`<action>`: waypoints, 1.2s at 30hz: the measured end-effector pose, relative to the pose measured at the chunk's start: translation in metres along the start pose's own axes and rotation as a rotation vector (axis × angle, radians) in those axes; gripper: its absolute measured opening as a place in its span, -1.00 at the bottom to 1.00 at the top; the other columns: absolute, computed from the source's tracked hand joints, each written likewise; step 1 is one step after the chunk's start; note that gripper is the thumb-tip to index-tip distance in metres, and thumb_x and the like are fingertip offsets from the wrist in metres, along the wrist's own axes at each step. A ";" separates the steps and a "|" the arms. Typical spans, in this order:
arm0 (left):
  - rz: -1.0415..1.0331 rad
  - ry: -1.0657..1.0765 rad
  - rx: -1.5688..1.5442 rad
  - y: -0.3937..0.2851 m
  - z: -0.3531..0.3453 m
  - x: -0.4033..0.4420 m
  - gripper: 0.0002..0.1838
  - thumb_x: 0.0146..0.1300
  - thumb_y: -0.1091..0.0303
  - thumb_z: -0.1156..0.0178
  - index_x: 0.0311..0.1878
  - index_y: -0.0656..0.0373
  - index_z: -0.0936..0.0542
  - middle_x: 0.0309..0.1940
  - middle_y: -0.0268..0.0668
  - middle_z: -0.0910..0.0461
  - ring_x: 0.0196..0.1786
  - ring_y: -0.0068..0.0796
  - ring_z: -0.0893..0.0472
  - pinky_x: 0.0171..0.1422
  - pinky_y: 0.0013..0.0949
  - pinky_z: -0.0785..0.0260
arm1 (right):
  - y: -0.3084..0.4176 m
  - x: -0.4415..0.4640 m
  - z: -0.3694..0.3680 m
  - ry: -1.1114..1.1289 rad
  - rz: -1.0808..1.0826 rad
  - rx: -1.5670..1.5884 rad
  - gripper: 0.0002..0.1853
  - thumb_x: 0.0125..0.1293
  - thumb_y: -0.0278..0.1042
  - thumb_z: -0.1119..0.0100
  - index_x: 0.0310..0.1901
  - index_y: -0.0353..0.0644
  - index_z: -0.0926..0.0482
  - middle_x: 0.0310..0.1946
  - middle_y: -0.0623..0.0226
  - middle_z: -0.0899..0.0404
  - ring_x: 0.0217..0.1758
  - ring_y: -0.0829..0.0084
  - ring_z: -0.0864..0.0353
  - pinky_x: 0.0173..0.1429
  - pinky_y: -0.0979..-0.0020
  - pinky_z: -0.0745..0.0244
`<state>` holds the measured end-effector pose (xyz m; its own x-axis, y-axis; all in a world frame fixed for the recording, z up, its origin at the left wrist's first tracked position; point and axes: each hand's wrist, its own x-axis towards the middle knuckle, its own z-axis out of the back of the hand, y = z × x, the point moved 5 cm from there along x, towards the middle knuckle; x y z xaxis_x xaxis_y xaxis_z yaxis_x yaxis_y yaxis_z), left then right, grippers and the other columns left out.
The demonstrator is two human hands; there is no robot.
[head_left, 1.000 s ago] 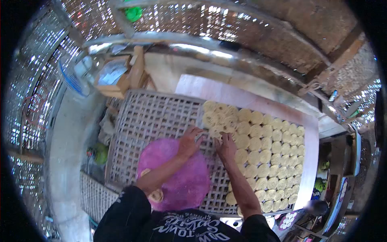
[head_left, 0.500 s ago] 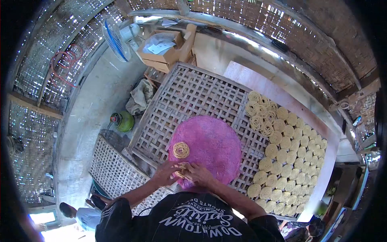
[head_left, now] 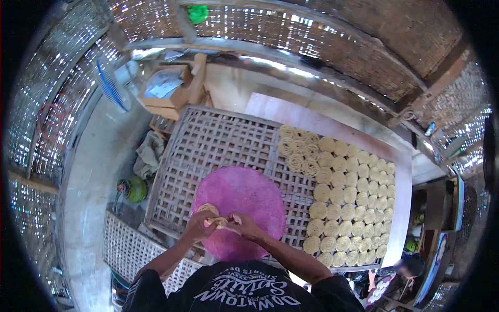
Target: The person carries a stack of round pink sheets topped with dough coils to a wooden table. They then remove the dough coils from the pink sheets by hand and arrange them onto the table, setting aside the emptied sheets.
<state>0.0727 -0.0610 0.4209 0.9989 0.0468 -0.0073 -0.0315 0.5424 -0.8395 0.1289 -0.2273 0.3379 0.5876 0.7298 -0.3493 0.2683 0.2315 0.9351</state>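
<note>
item, on my remote feed: one coil held over the left part of a pink disc, left hand with fingers closed on it, right hand curled at its other edge, whether pinching i cannot tell; a second coil, partly hidden, lies just beyond on the disc. item, laid out: many flat coils in close rows on the rack, looser coils at their far left corner; i judge the layout well advanced, these two coils outside it.
</note>
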 end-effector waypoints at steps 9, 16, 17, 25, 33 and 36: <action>0.095 0.021 -0.161 0.002 -0.100 0.194 -0.56 0.16 0.21 -0.39 0.04 0.27 -0.63 -0.17 -0.15 -0.67 -0.10 -0.32 -0.67 -0.02 -0.22 -0.53 | 0.015 0.026 0.176 -0.573 0.071 0.137 -0.69 0.28 -0.38 -0.30 0.01 -0.31 -0.57 -0.25 0.33 -0.63 -0.31 0.55 -0.56 -0.23 0.50 -0.47; 0.105 -0.157 0.083 -0.027 -0.165 0.283 -0.64 0.07 0.28 -0.38 -0.04 0.13 -0.65 -0.15 -0.07 -0.64 -0.08 -0.02 -0.64 0.02 -0.06 -0.49 | 0.035 0.044 0.273 -0.977 0.156 -0.718 -0.59 0.24 -0.29 -0.31 0.10 -0.21 -0.53 -0.10 0.09 -0.62 -0.14 0.13 -0.66 -0.14 0.21 -0.56; 0.088 -0.186 0.159 -0.033 -0.161 0.283 -0.64 0.07 0.28 -0.38 -0.03 0.11 -0.65 -0.13 -0.10 -0.64 -0.06 -0.03 -0.63 0.02 -0.06 -0.49 | 0.032 0.049 0.277 -0.982 0.107 -0.840 -0.55 0.24 -0.25 -0.31 0.14 -0.17 -0.50 -0.02 0.05 -0.61 -0.08 0.04 -0.66 -0.13 0.17 -0.58; 0.078 -0.235 0.116 -0.002 -0.079 0.196 -0.72 0.09 0.31 -0.35 -0.09 0.07 -0.66 -0.10 -0.25 -0.61 -0.01 -0.14 -0.62 0.03 -0.11 -0.49 | 0.074 0.010 0.206 -0.918 0.152 -0.902 -0.52 0.29 -0.12 -0.26 0.19 -0.12 -0.46 -0.03 0.05 -0.57 -0.06 0.05 -0.62 -0.02 0.07 -0.53; -0.013 -0.277 0.386 0.059 0.010 -0.016 -0.72 0.03 0.37 -0.37 -0.13 0.02 -0.67 -0.10 -0.24 -0.61 -0.03 -0.13 -0.60 0.06 -0.13 -0.50 | 0.035 0.026 -0.021 0.001 0.642 -1.055 -0.65 0.33 -0.12 -0.18 0.08 -0.06 -0.59 0.06 0.19 -0.53 0.11 0.11 -0.52 0.16 0.12 -0.43; -0.082 -0.232 0.421 0.060 0.005 -0.038 -0.72 0.02 0.35 -0.39 -0.14 0.02 -0.68 -0.09 -0.21 -0.60 -0.02 -0.08 -0.59 0.08 -0.08 -0.49 | 0.042 0.036 -0.045 0.061 0.687 -1.128 -0.63 0.31 -0.10 -0.19 0.09 -0.02 -0.59 0.09 0.24 -0.51 0.13 0.16 -0.50 0.17 0.15 -0.42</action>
<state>0.0326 -0.0265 0.3735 0.9660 0.1491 0.2113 -0.0120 0.8421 -0.5392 0.1274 -0.1623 0.3669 0.3046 0.9337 0.1880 -0.8645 0.1882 0.4660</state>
